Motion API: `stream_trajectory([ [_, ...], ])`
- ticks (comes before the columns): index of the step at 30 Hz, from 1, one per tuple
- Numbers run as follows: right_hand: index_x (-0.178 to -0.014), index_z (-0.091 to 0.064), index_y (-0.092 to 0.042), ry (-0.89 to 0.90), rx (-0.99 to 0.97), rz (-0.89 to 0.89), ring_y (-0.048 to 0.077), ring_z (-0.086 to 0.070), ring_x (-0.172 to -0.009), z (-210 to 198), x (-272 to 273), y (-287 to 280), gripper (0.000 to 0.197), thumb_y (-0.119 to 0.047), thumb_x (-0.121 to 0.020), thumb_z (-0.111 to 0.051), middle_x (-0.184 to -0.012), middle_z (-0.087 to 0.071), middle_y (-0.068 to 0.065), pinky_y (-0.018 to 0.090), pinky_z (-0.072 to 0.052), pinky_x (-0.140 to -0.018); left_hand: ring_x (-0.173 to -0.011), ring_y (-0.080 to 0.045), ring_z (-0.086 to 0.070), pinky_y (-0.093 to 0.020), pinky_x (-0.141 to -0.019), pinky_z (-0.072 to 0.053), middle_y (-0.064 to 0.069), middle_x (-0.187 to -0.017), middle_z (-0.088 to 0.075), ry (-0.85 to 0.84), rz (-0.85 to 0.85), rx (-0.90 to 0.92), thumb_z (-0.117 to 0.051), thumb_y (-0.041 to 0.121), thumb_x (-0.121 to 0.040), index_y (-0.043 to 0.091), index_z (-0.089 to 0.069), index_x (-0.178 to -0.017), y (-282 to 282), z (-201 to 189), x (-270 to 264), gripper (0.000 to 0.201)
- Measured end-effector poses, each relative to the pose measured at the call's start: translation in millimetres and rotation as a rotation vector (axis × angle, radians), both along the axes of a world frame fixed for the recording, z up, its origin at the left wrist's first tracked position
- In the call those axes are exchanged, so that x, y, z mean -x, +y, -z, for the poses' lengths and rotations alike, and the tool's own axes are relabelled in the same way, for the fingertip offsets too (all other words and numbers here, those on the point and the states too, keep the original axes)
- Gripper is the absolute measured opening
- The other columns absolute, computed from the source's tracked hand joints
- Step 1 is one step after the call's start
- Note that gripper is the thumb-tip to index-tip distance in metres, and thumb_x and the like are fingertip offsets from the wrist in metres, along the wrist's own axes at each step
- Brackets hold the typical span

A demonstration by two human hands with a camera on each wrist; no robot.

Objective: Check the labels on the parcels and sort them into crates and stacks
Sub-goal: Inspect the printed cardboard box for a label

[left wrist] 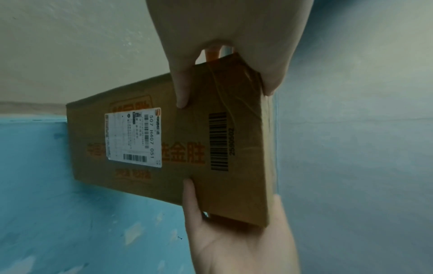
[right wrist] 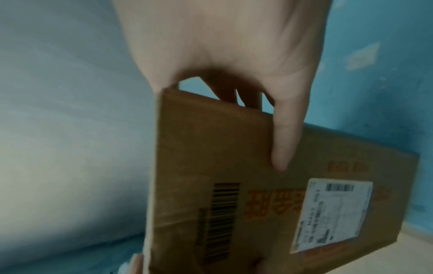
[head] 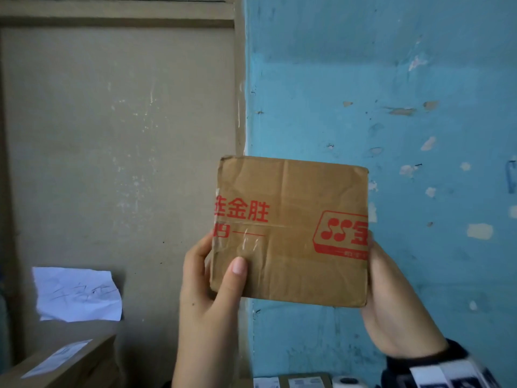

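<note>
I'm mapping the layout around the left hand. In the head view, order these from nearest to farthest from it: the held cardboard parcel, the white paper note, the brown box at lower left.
1. Cardboard parcel: gripped by the left hand.
2. White paper note: on the wall, to the left.
3. Brown box: lower left corner.

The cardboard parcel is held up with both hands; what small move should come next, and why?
Probably turn the parcel over. In the head view the face toward the person shows only red print and tape, while the white shipping label sits on the far face. The left hand and right hand already grip opposite edges.
</note>
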State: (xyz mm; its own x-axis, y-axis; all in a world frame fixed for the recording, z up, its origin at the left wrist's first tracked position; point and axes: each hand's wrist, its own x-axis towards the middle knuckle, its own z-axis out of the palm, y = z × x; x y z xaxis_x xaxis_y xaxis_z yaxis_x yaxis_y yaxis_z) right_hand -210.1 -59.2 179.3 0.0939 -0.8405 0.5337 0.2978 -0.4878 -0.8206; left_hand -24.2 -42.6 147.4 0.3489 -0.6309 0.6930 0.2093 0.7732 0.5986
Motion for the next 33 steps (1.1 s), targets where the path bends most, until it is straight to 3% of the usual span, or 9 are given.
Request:
stream_trajectory([
  [3, -0.115, -0.07, -0.031, -0.033, 0.034, -0.13, 0.015, -0.067, -0.111, 2.0, 1.6, 5.8, 0.072, -0.079, -0.062, -0.062, -0.121, -0.07, 0.001, 0.025, -0.057, -0.075, -0.104, -0.014, -0.069, -0.029, -0.077, -0.056, 0.004, -0.111, -0.072, -0.033, 0.01, -0.014, -0.069, 0.05, -0.062, 0.028, -0.058, -0.119, -1.9, 2.8, 5.2, 0.061],
  [7, -0.124, -0.061, -0.018, -0.065, 0.052, -0.104, 0.021, -0.065, -0.115, 8.8, 2.0, 4.7, 0.097, -0.069, -0.045, -0.085, -0.121, -0.069, 0.006, 0.035, -0.057, -0.088, -0.103, -0.012, -0.069, -0.027, -0.075, -0.055, 0.005, -0.112, -0.071, -0.036, 0.003, -0.035, -0.068, 0.052, -0.062, 0.033, -0.059, -0.116, -3.0, 6.1, 9.7, 0.058],
  [9, -0.121, -0.062, -0.019, -0.057, 0.055, -0.065, 0.021, -0.065, -0.114, 11.3, 2.6, 3.0, 0.097, -0.065, -0.04, -0.089, -0.119, -0.07, 0.005, 0.044, -0.051, -0.098, -0.104, -0.012, -0.068, -0.031, -0.082, -0.052, 0.005, -0.114, -0.07, -0.035, -0.017, -0.045, -0.067, 0.054, -0.062, 0.037, -0.06, -0.114, -4.0, 6.7, 11.3, 0.055],
  [12, -0.115, -0.067, -0.023, -0.057, 0.07, -0.039, 0.02, -0.066, -0.113, 14.4, 1.8, 2.5, 0.085, -0.062, -0.043, -0.088, -0.117, -0.071, 0.004, 0.048, -0.045, -0.101, -0.107, -0.013, -0.067, -0.039, -0.088, -0.052, 0.005, -0.115, -0.07, -0.061, -0.054, -0.045, -0.065, 0.055, -0.066, 0.036, -0.061, -0.115, -6.0, 8.1, 11.5, 0.053],
  [19, -0.106, -0.073, -0.028, -0.092, 0.08, -0.058, 0.019, -0.068, -0.108, 17.3, 2.5, 4.1, 0.075, -0.061, -0.041, -0.089, -0.115, -0.072, 0.003, 0.031, -0.055, -0.091, -0.099, -0.007, -0.068, -0.031, -0.079, -0.052, 0.01, -0.108, -0.07, -0.098, -0.08, -0.077, -0.066, 0.053, -0.067, 0.036, -0.059, -0.113, -4.5, 10.2, 14.2, 0.05],
  [26, -0.108, -0.07, -0.025, -0.104, 0.074, -0.087, 0.022, -0.067, -0.11, 20.1, 2.8, 4.0, 0.081, -0.06, -0.038, -0.092, -0.115, -0.072, 0.006, 0.038, -0.056, -0.091, -0.094, -0.002, -0.067, -0.019, -0.069, -0.052, 0.012, -0.106, -0.07, -0.116, -0.084, -0.075, -0.063, 0.041, -0.074, 0.033, -0.058, -0.116, -3.1, 8.5, 13.1, 0.043],
  [28, -0.102, -0.074, -0.025, -0.169, 0.038, -0.125, 0.022, -0.069, -0.106, 23.0, 3.3, 3.9, 0.078, -0.055, -0.033, -0.094, -0.113, -0.072, 0.007, 0.036, -0.058, -0.084, -0.105, -0.003, -0.065, -0.02, -0.076, -0.054, 0.015, -0.114, -0.068, -0.123, -0.018, -0.046, -0.067, 0.053, -0.071, 0.034, -0.057, -0.121, -2.0, 8.3, 11.6, 0.054],
  [31, -0.098, -0.077, -0.022, -0.281, -0.025, -0.146, 0.022, -0.071, -0.101, 25.9, 4.5, 7.4, 0.08, -0.049, -0.025, -0.097, -0.111, -0.073, 0.01, 0.033, -0.06, -0.073, -0.124, -0.013, -0.057, -0.041, -0.101, -0.05, 0.007, -0.132, -0.063, -0.145, 0.086, -0.069, -0.062, 0.085, -0.061, 0.033, -0.057, -0.129, -13.2, 2.4, 6.7, 0.086],
  [33, -0.098, -0.077, -0.016, -0.34, -0.046, -0.183, 0.025, -0.072, -0.097, 28.1, 8.8, 9.3, 0.085, -0.043, -0.021, -0.099, -0.11, -0.073, 0.015, 0.03, -0.059, -0.065, -0.115, -0.012, -0.063, -0.037, -0.097, -0.054, 0.0, -0.128, -0.066, -0.134, 0.107, -0.127, -0.062, 0.089, -0.054, 0.023, -0.06, -0.126, -25.6, -1.8, 1.0, 0.098],
])
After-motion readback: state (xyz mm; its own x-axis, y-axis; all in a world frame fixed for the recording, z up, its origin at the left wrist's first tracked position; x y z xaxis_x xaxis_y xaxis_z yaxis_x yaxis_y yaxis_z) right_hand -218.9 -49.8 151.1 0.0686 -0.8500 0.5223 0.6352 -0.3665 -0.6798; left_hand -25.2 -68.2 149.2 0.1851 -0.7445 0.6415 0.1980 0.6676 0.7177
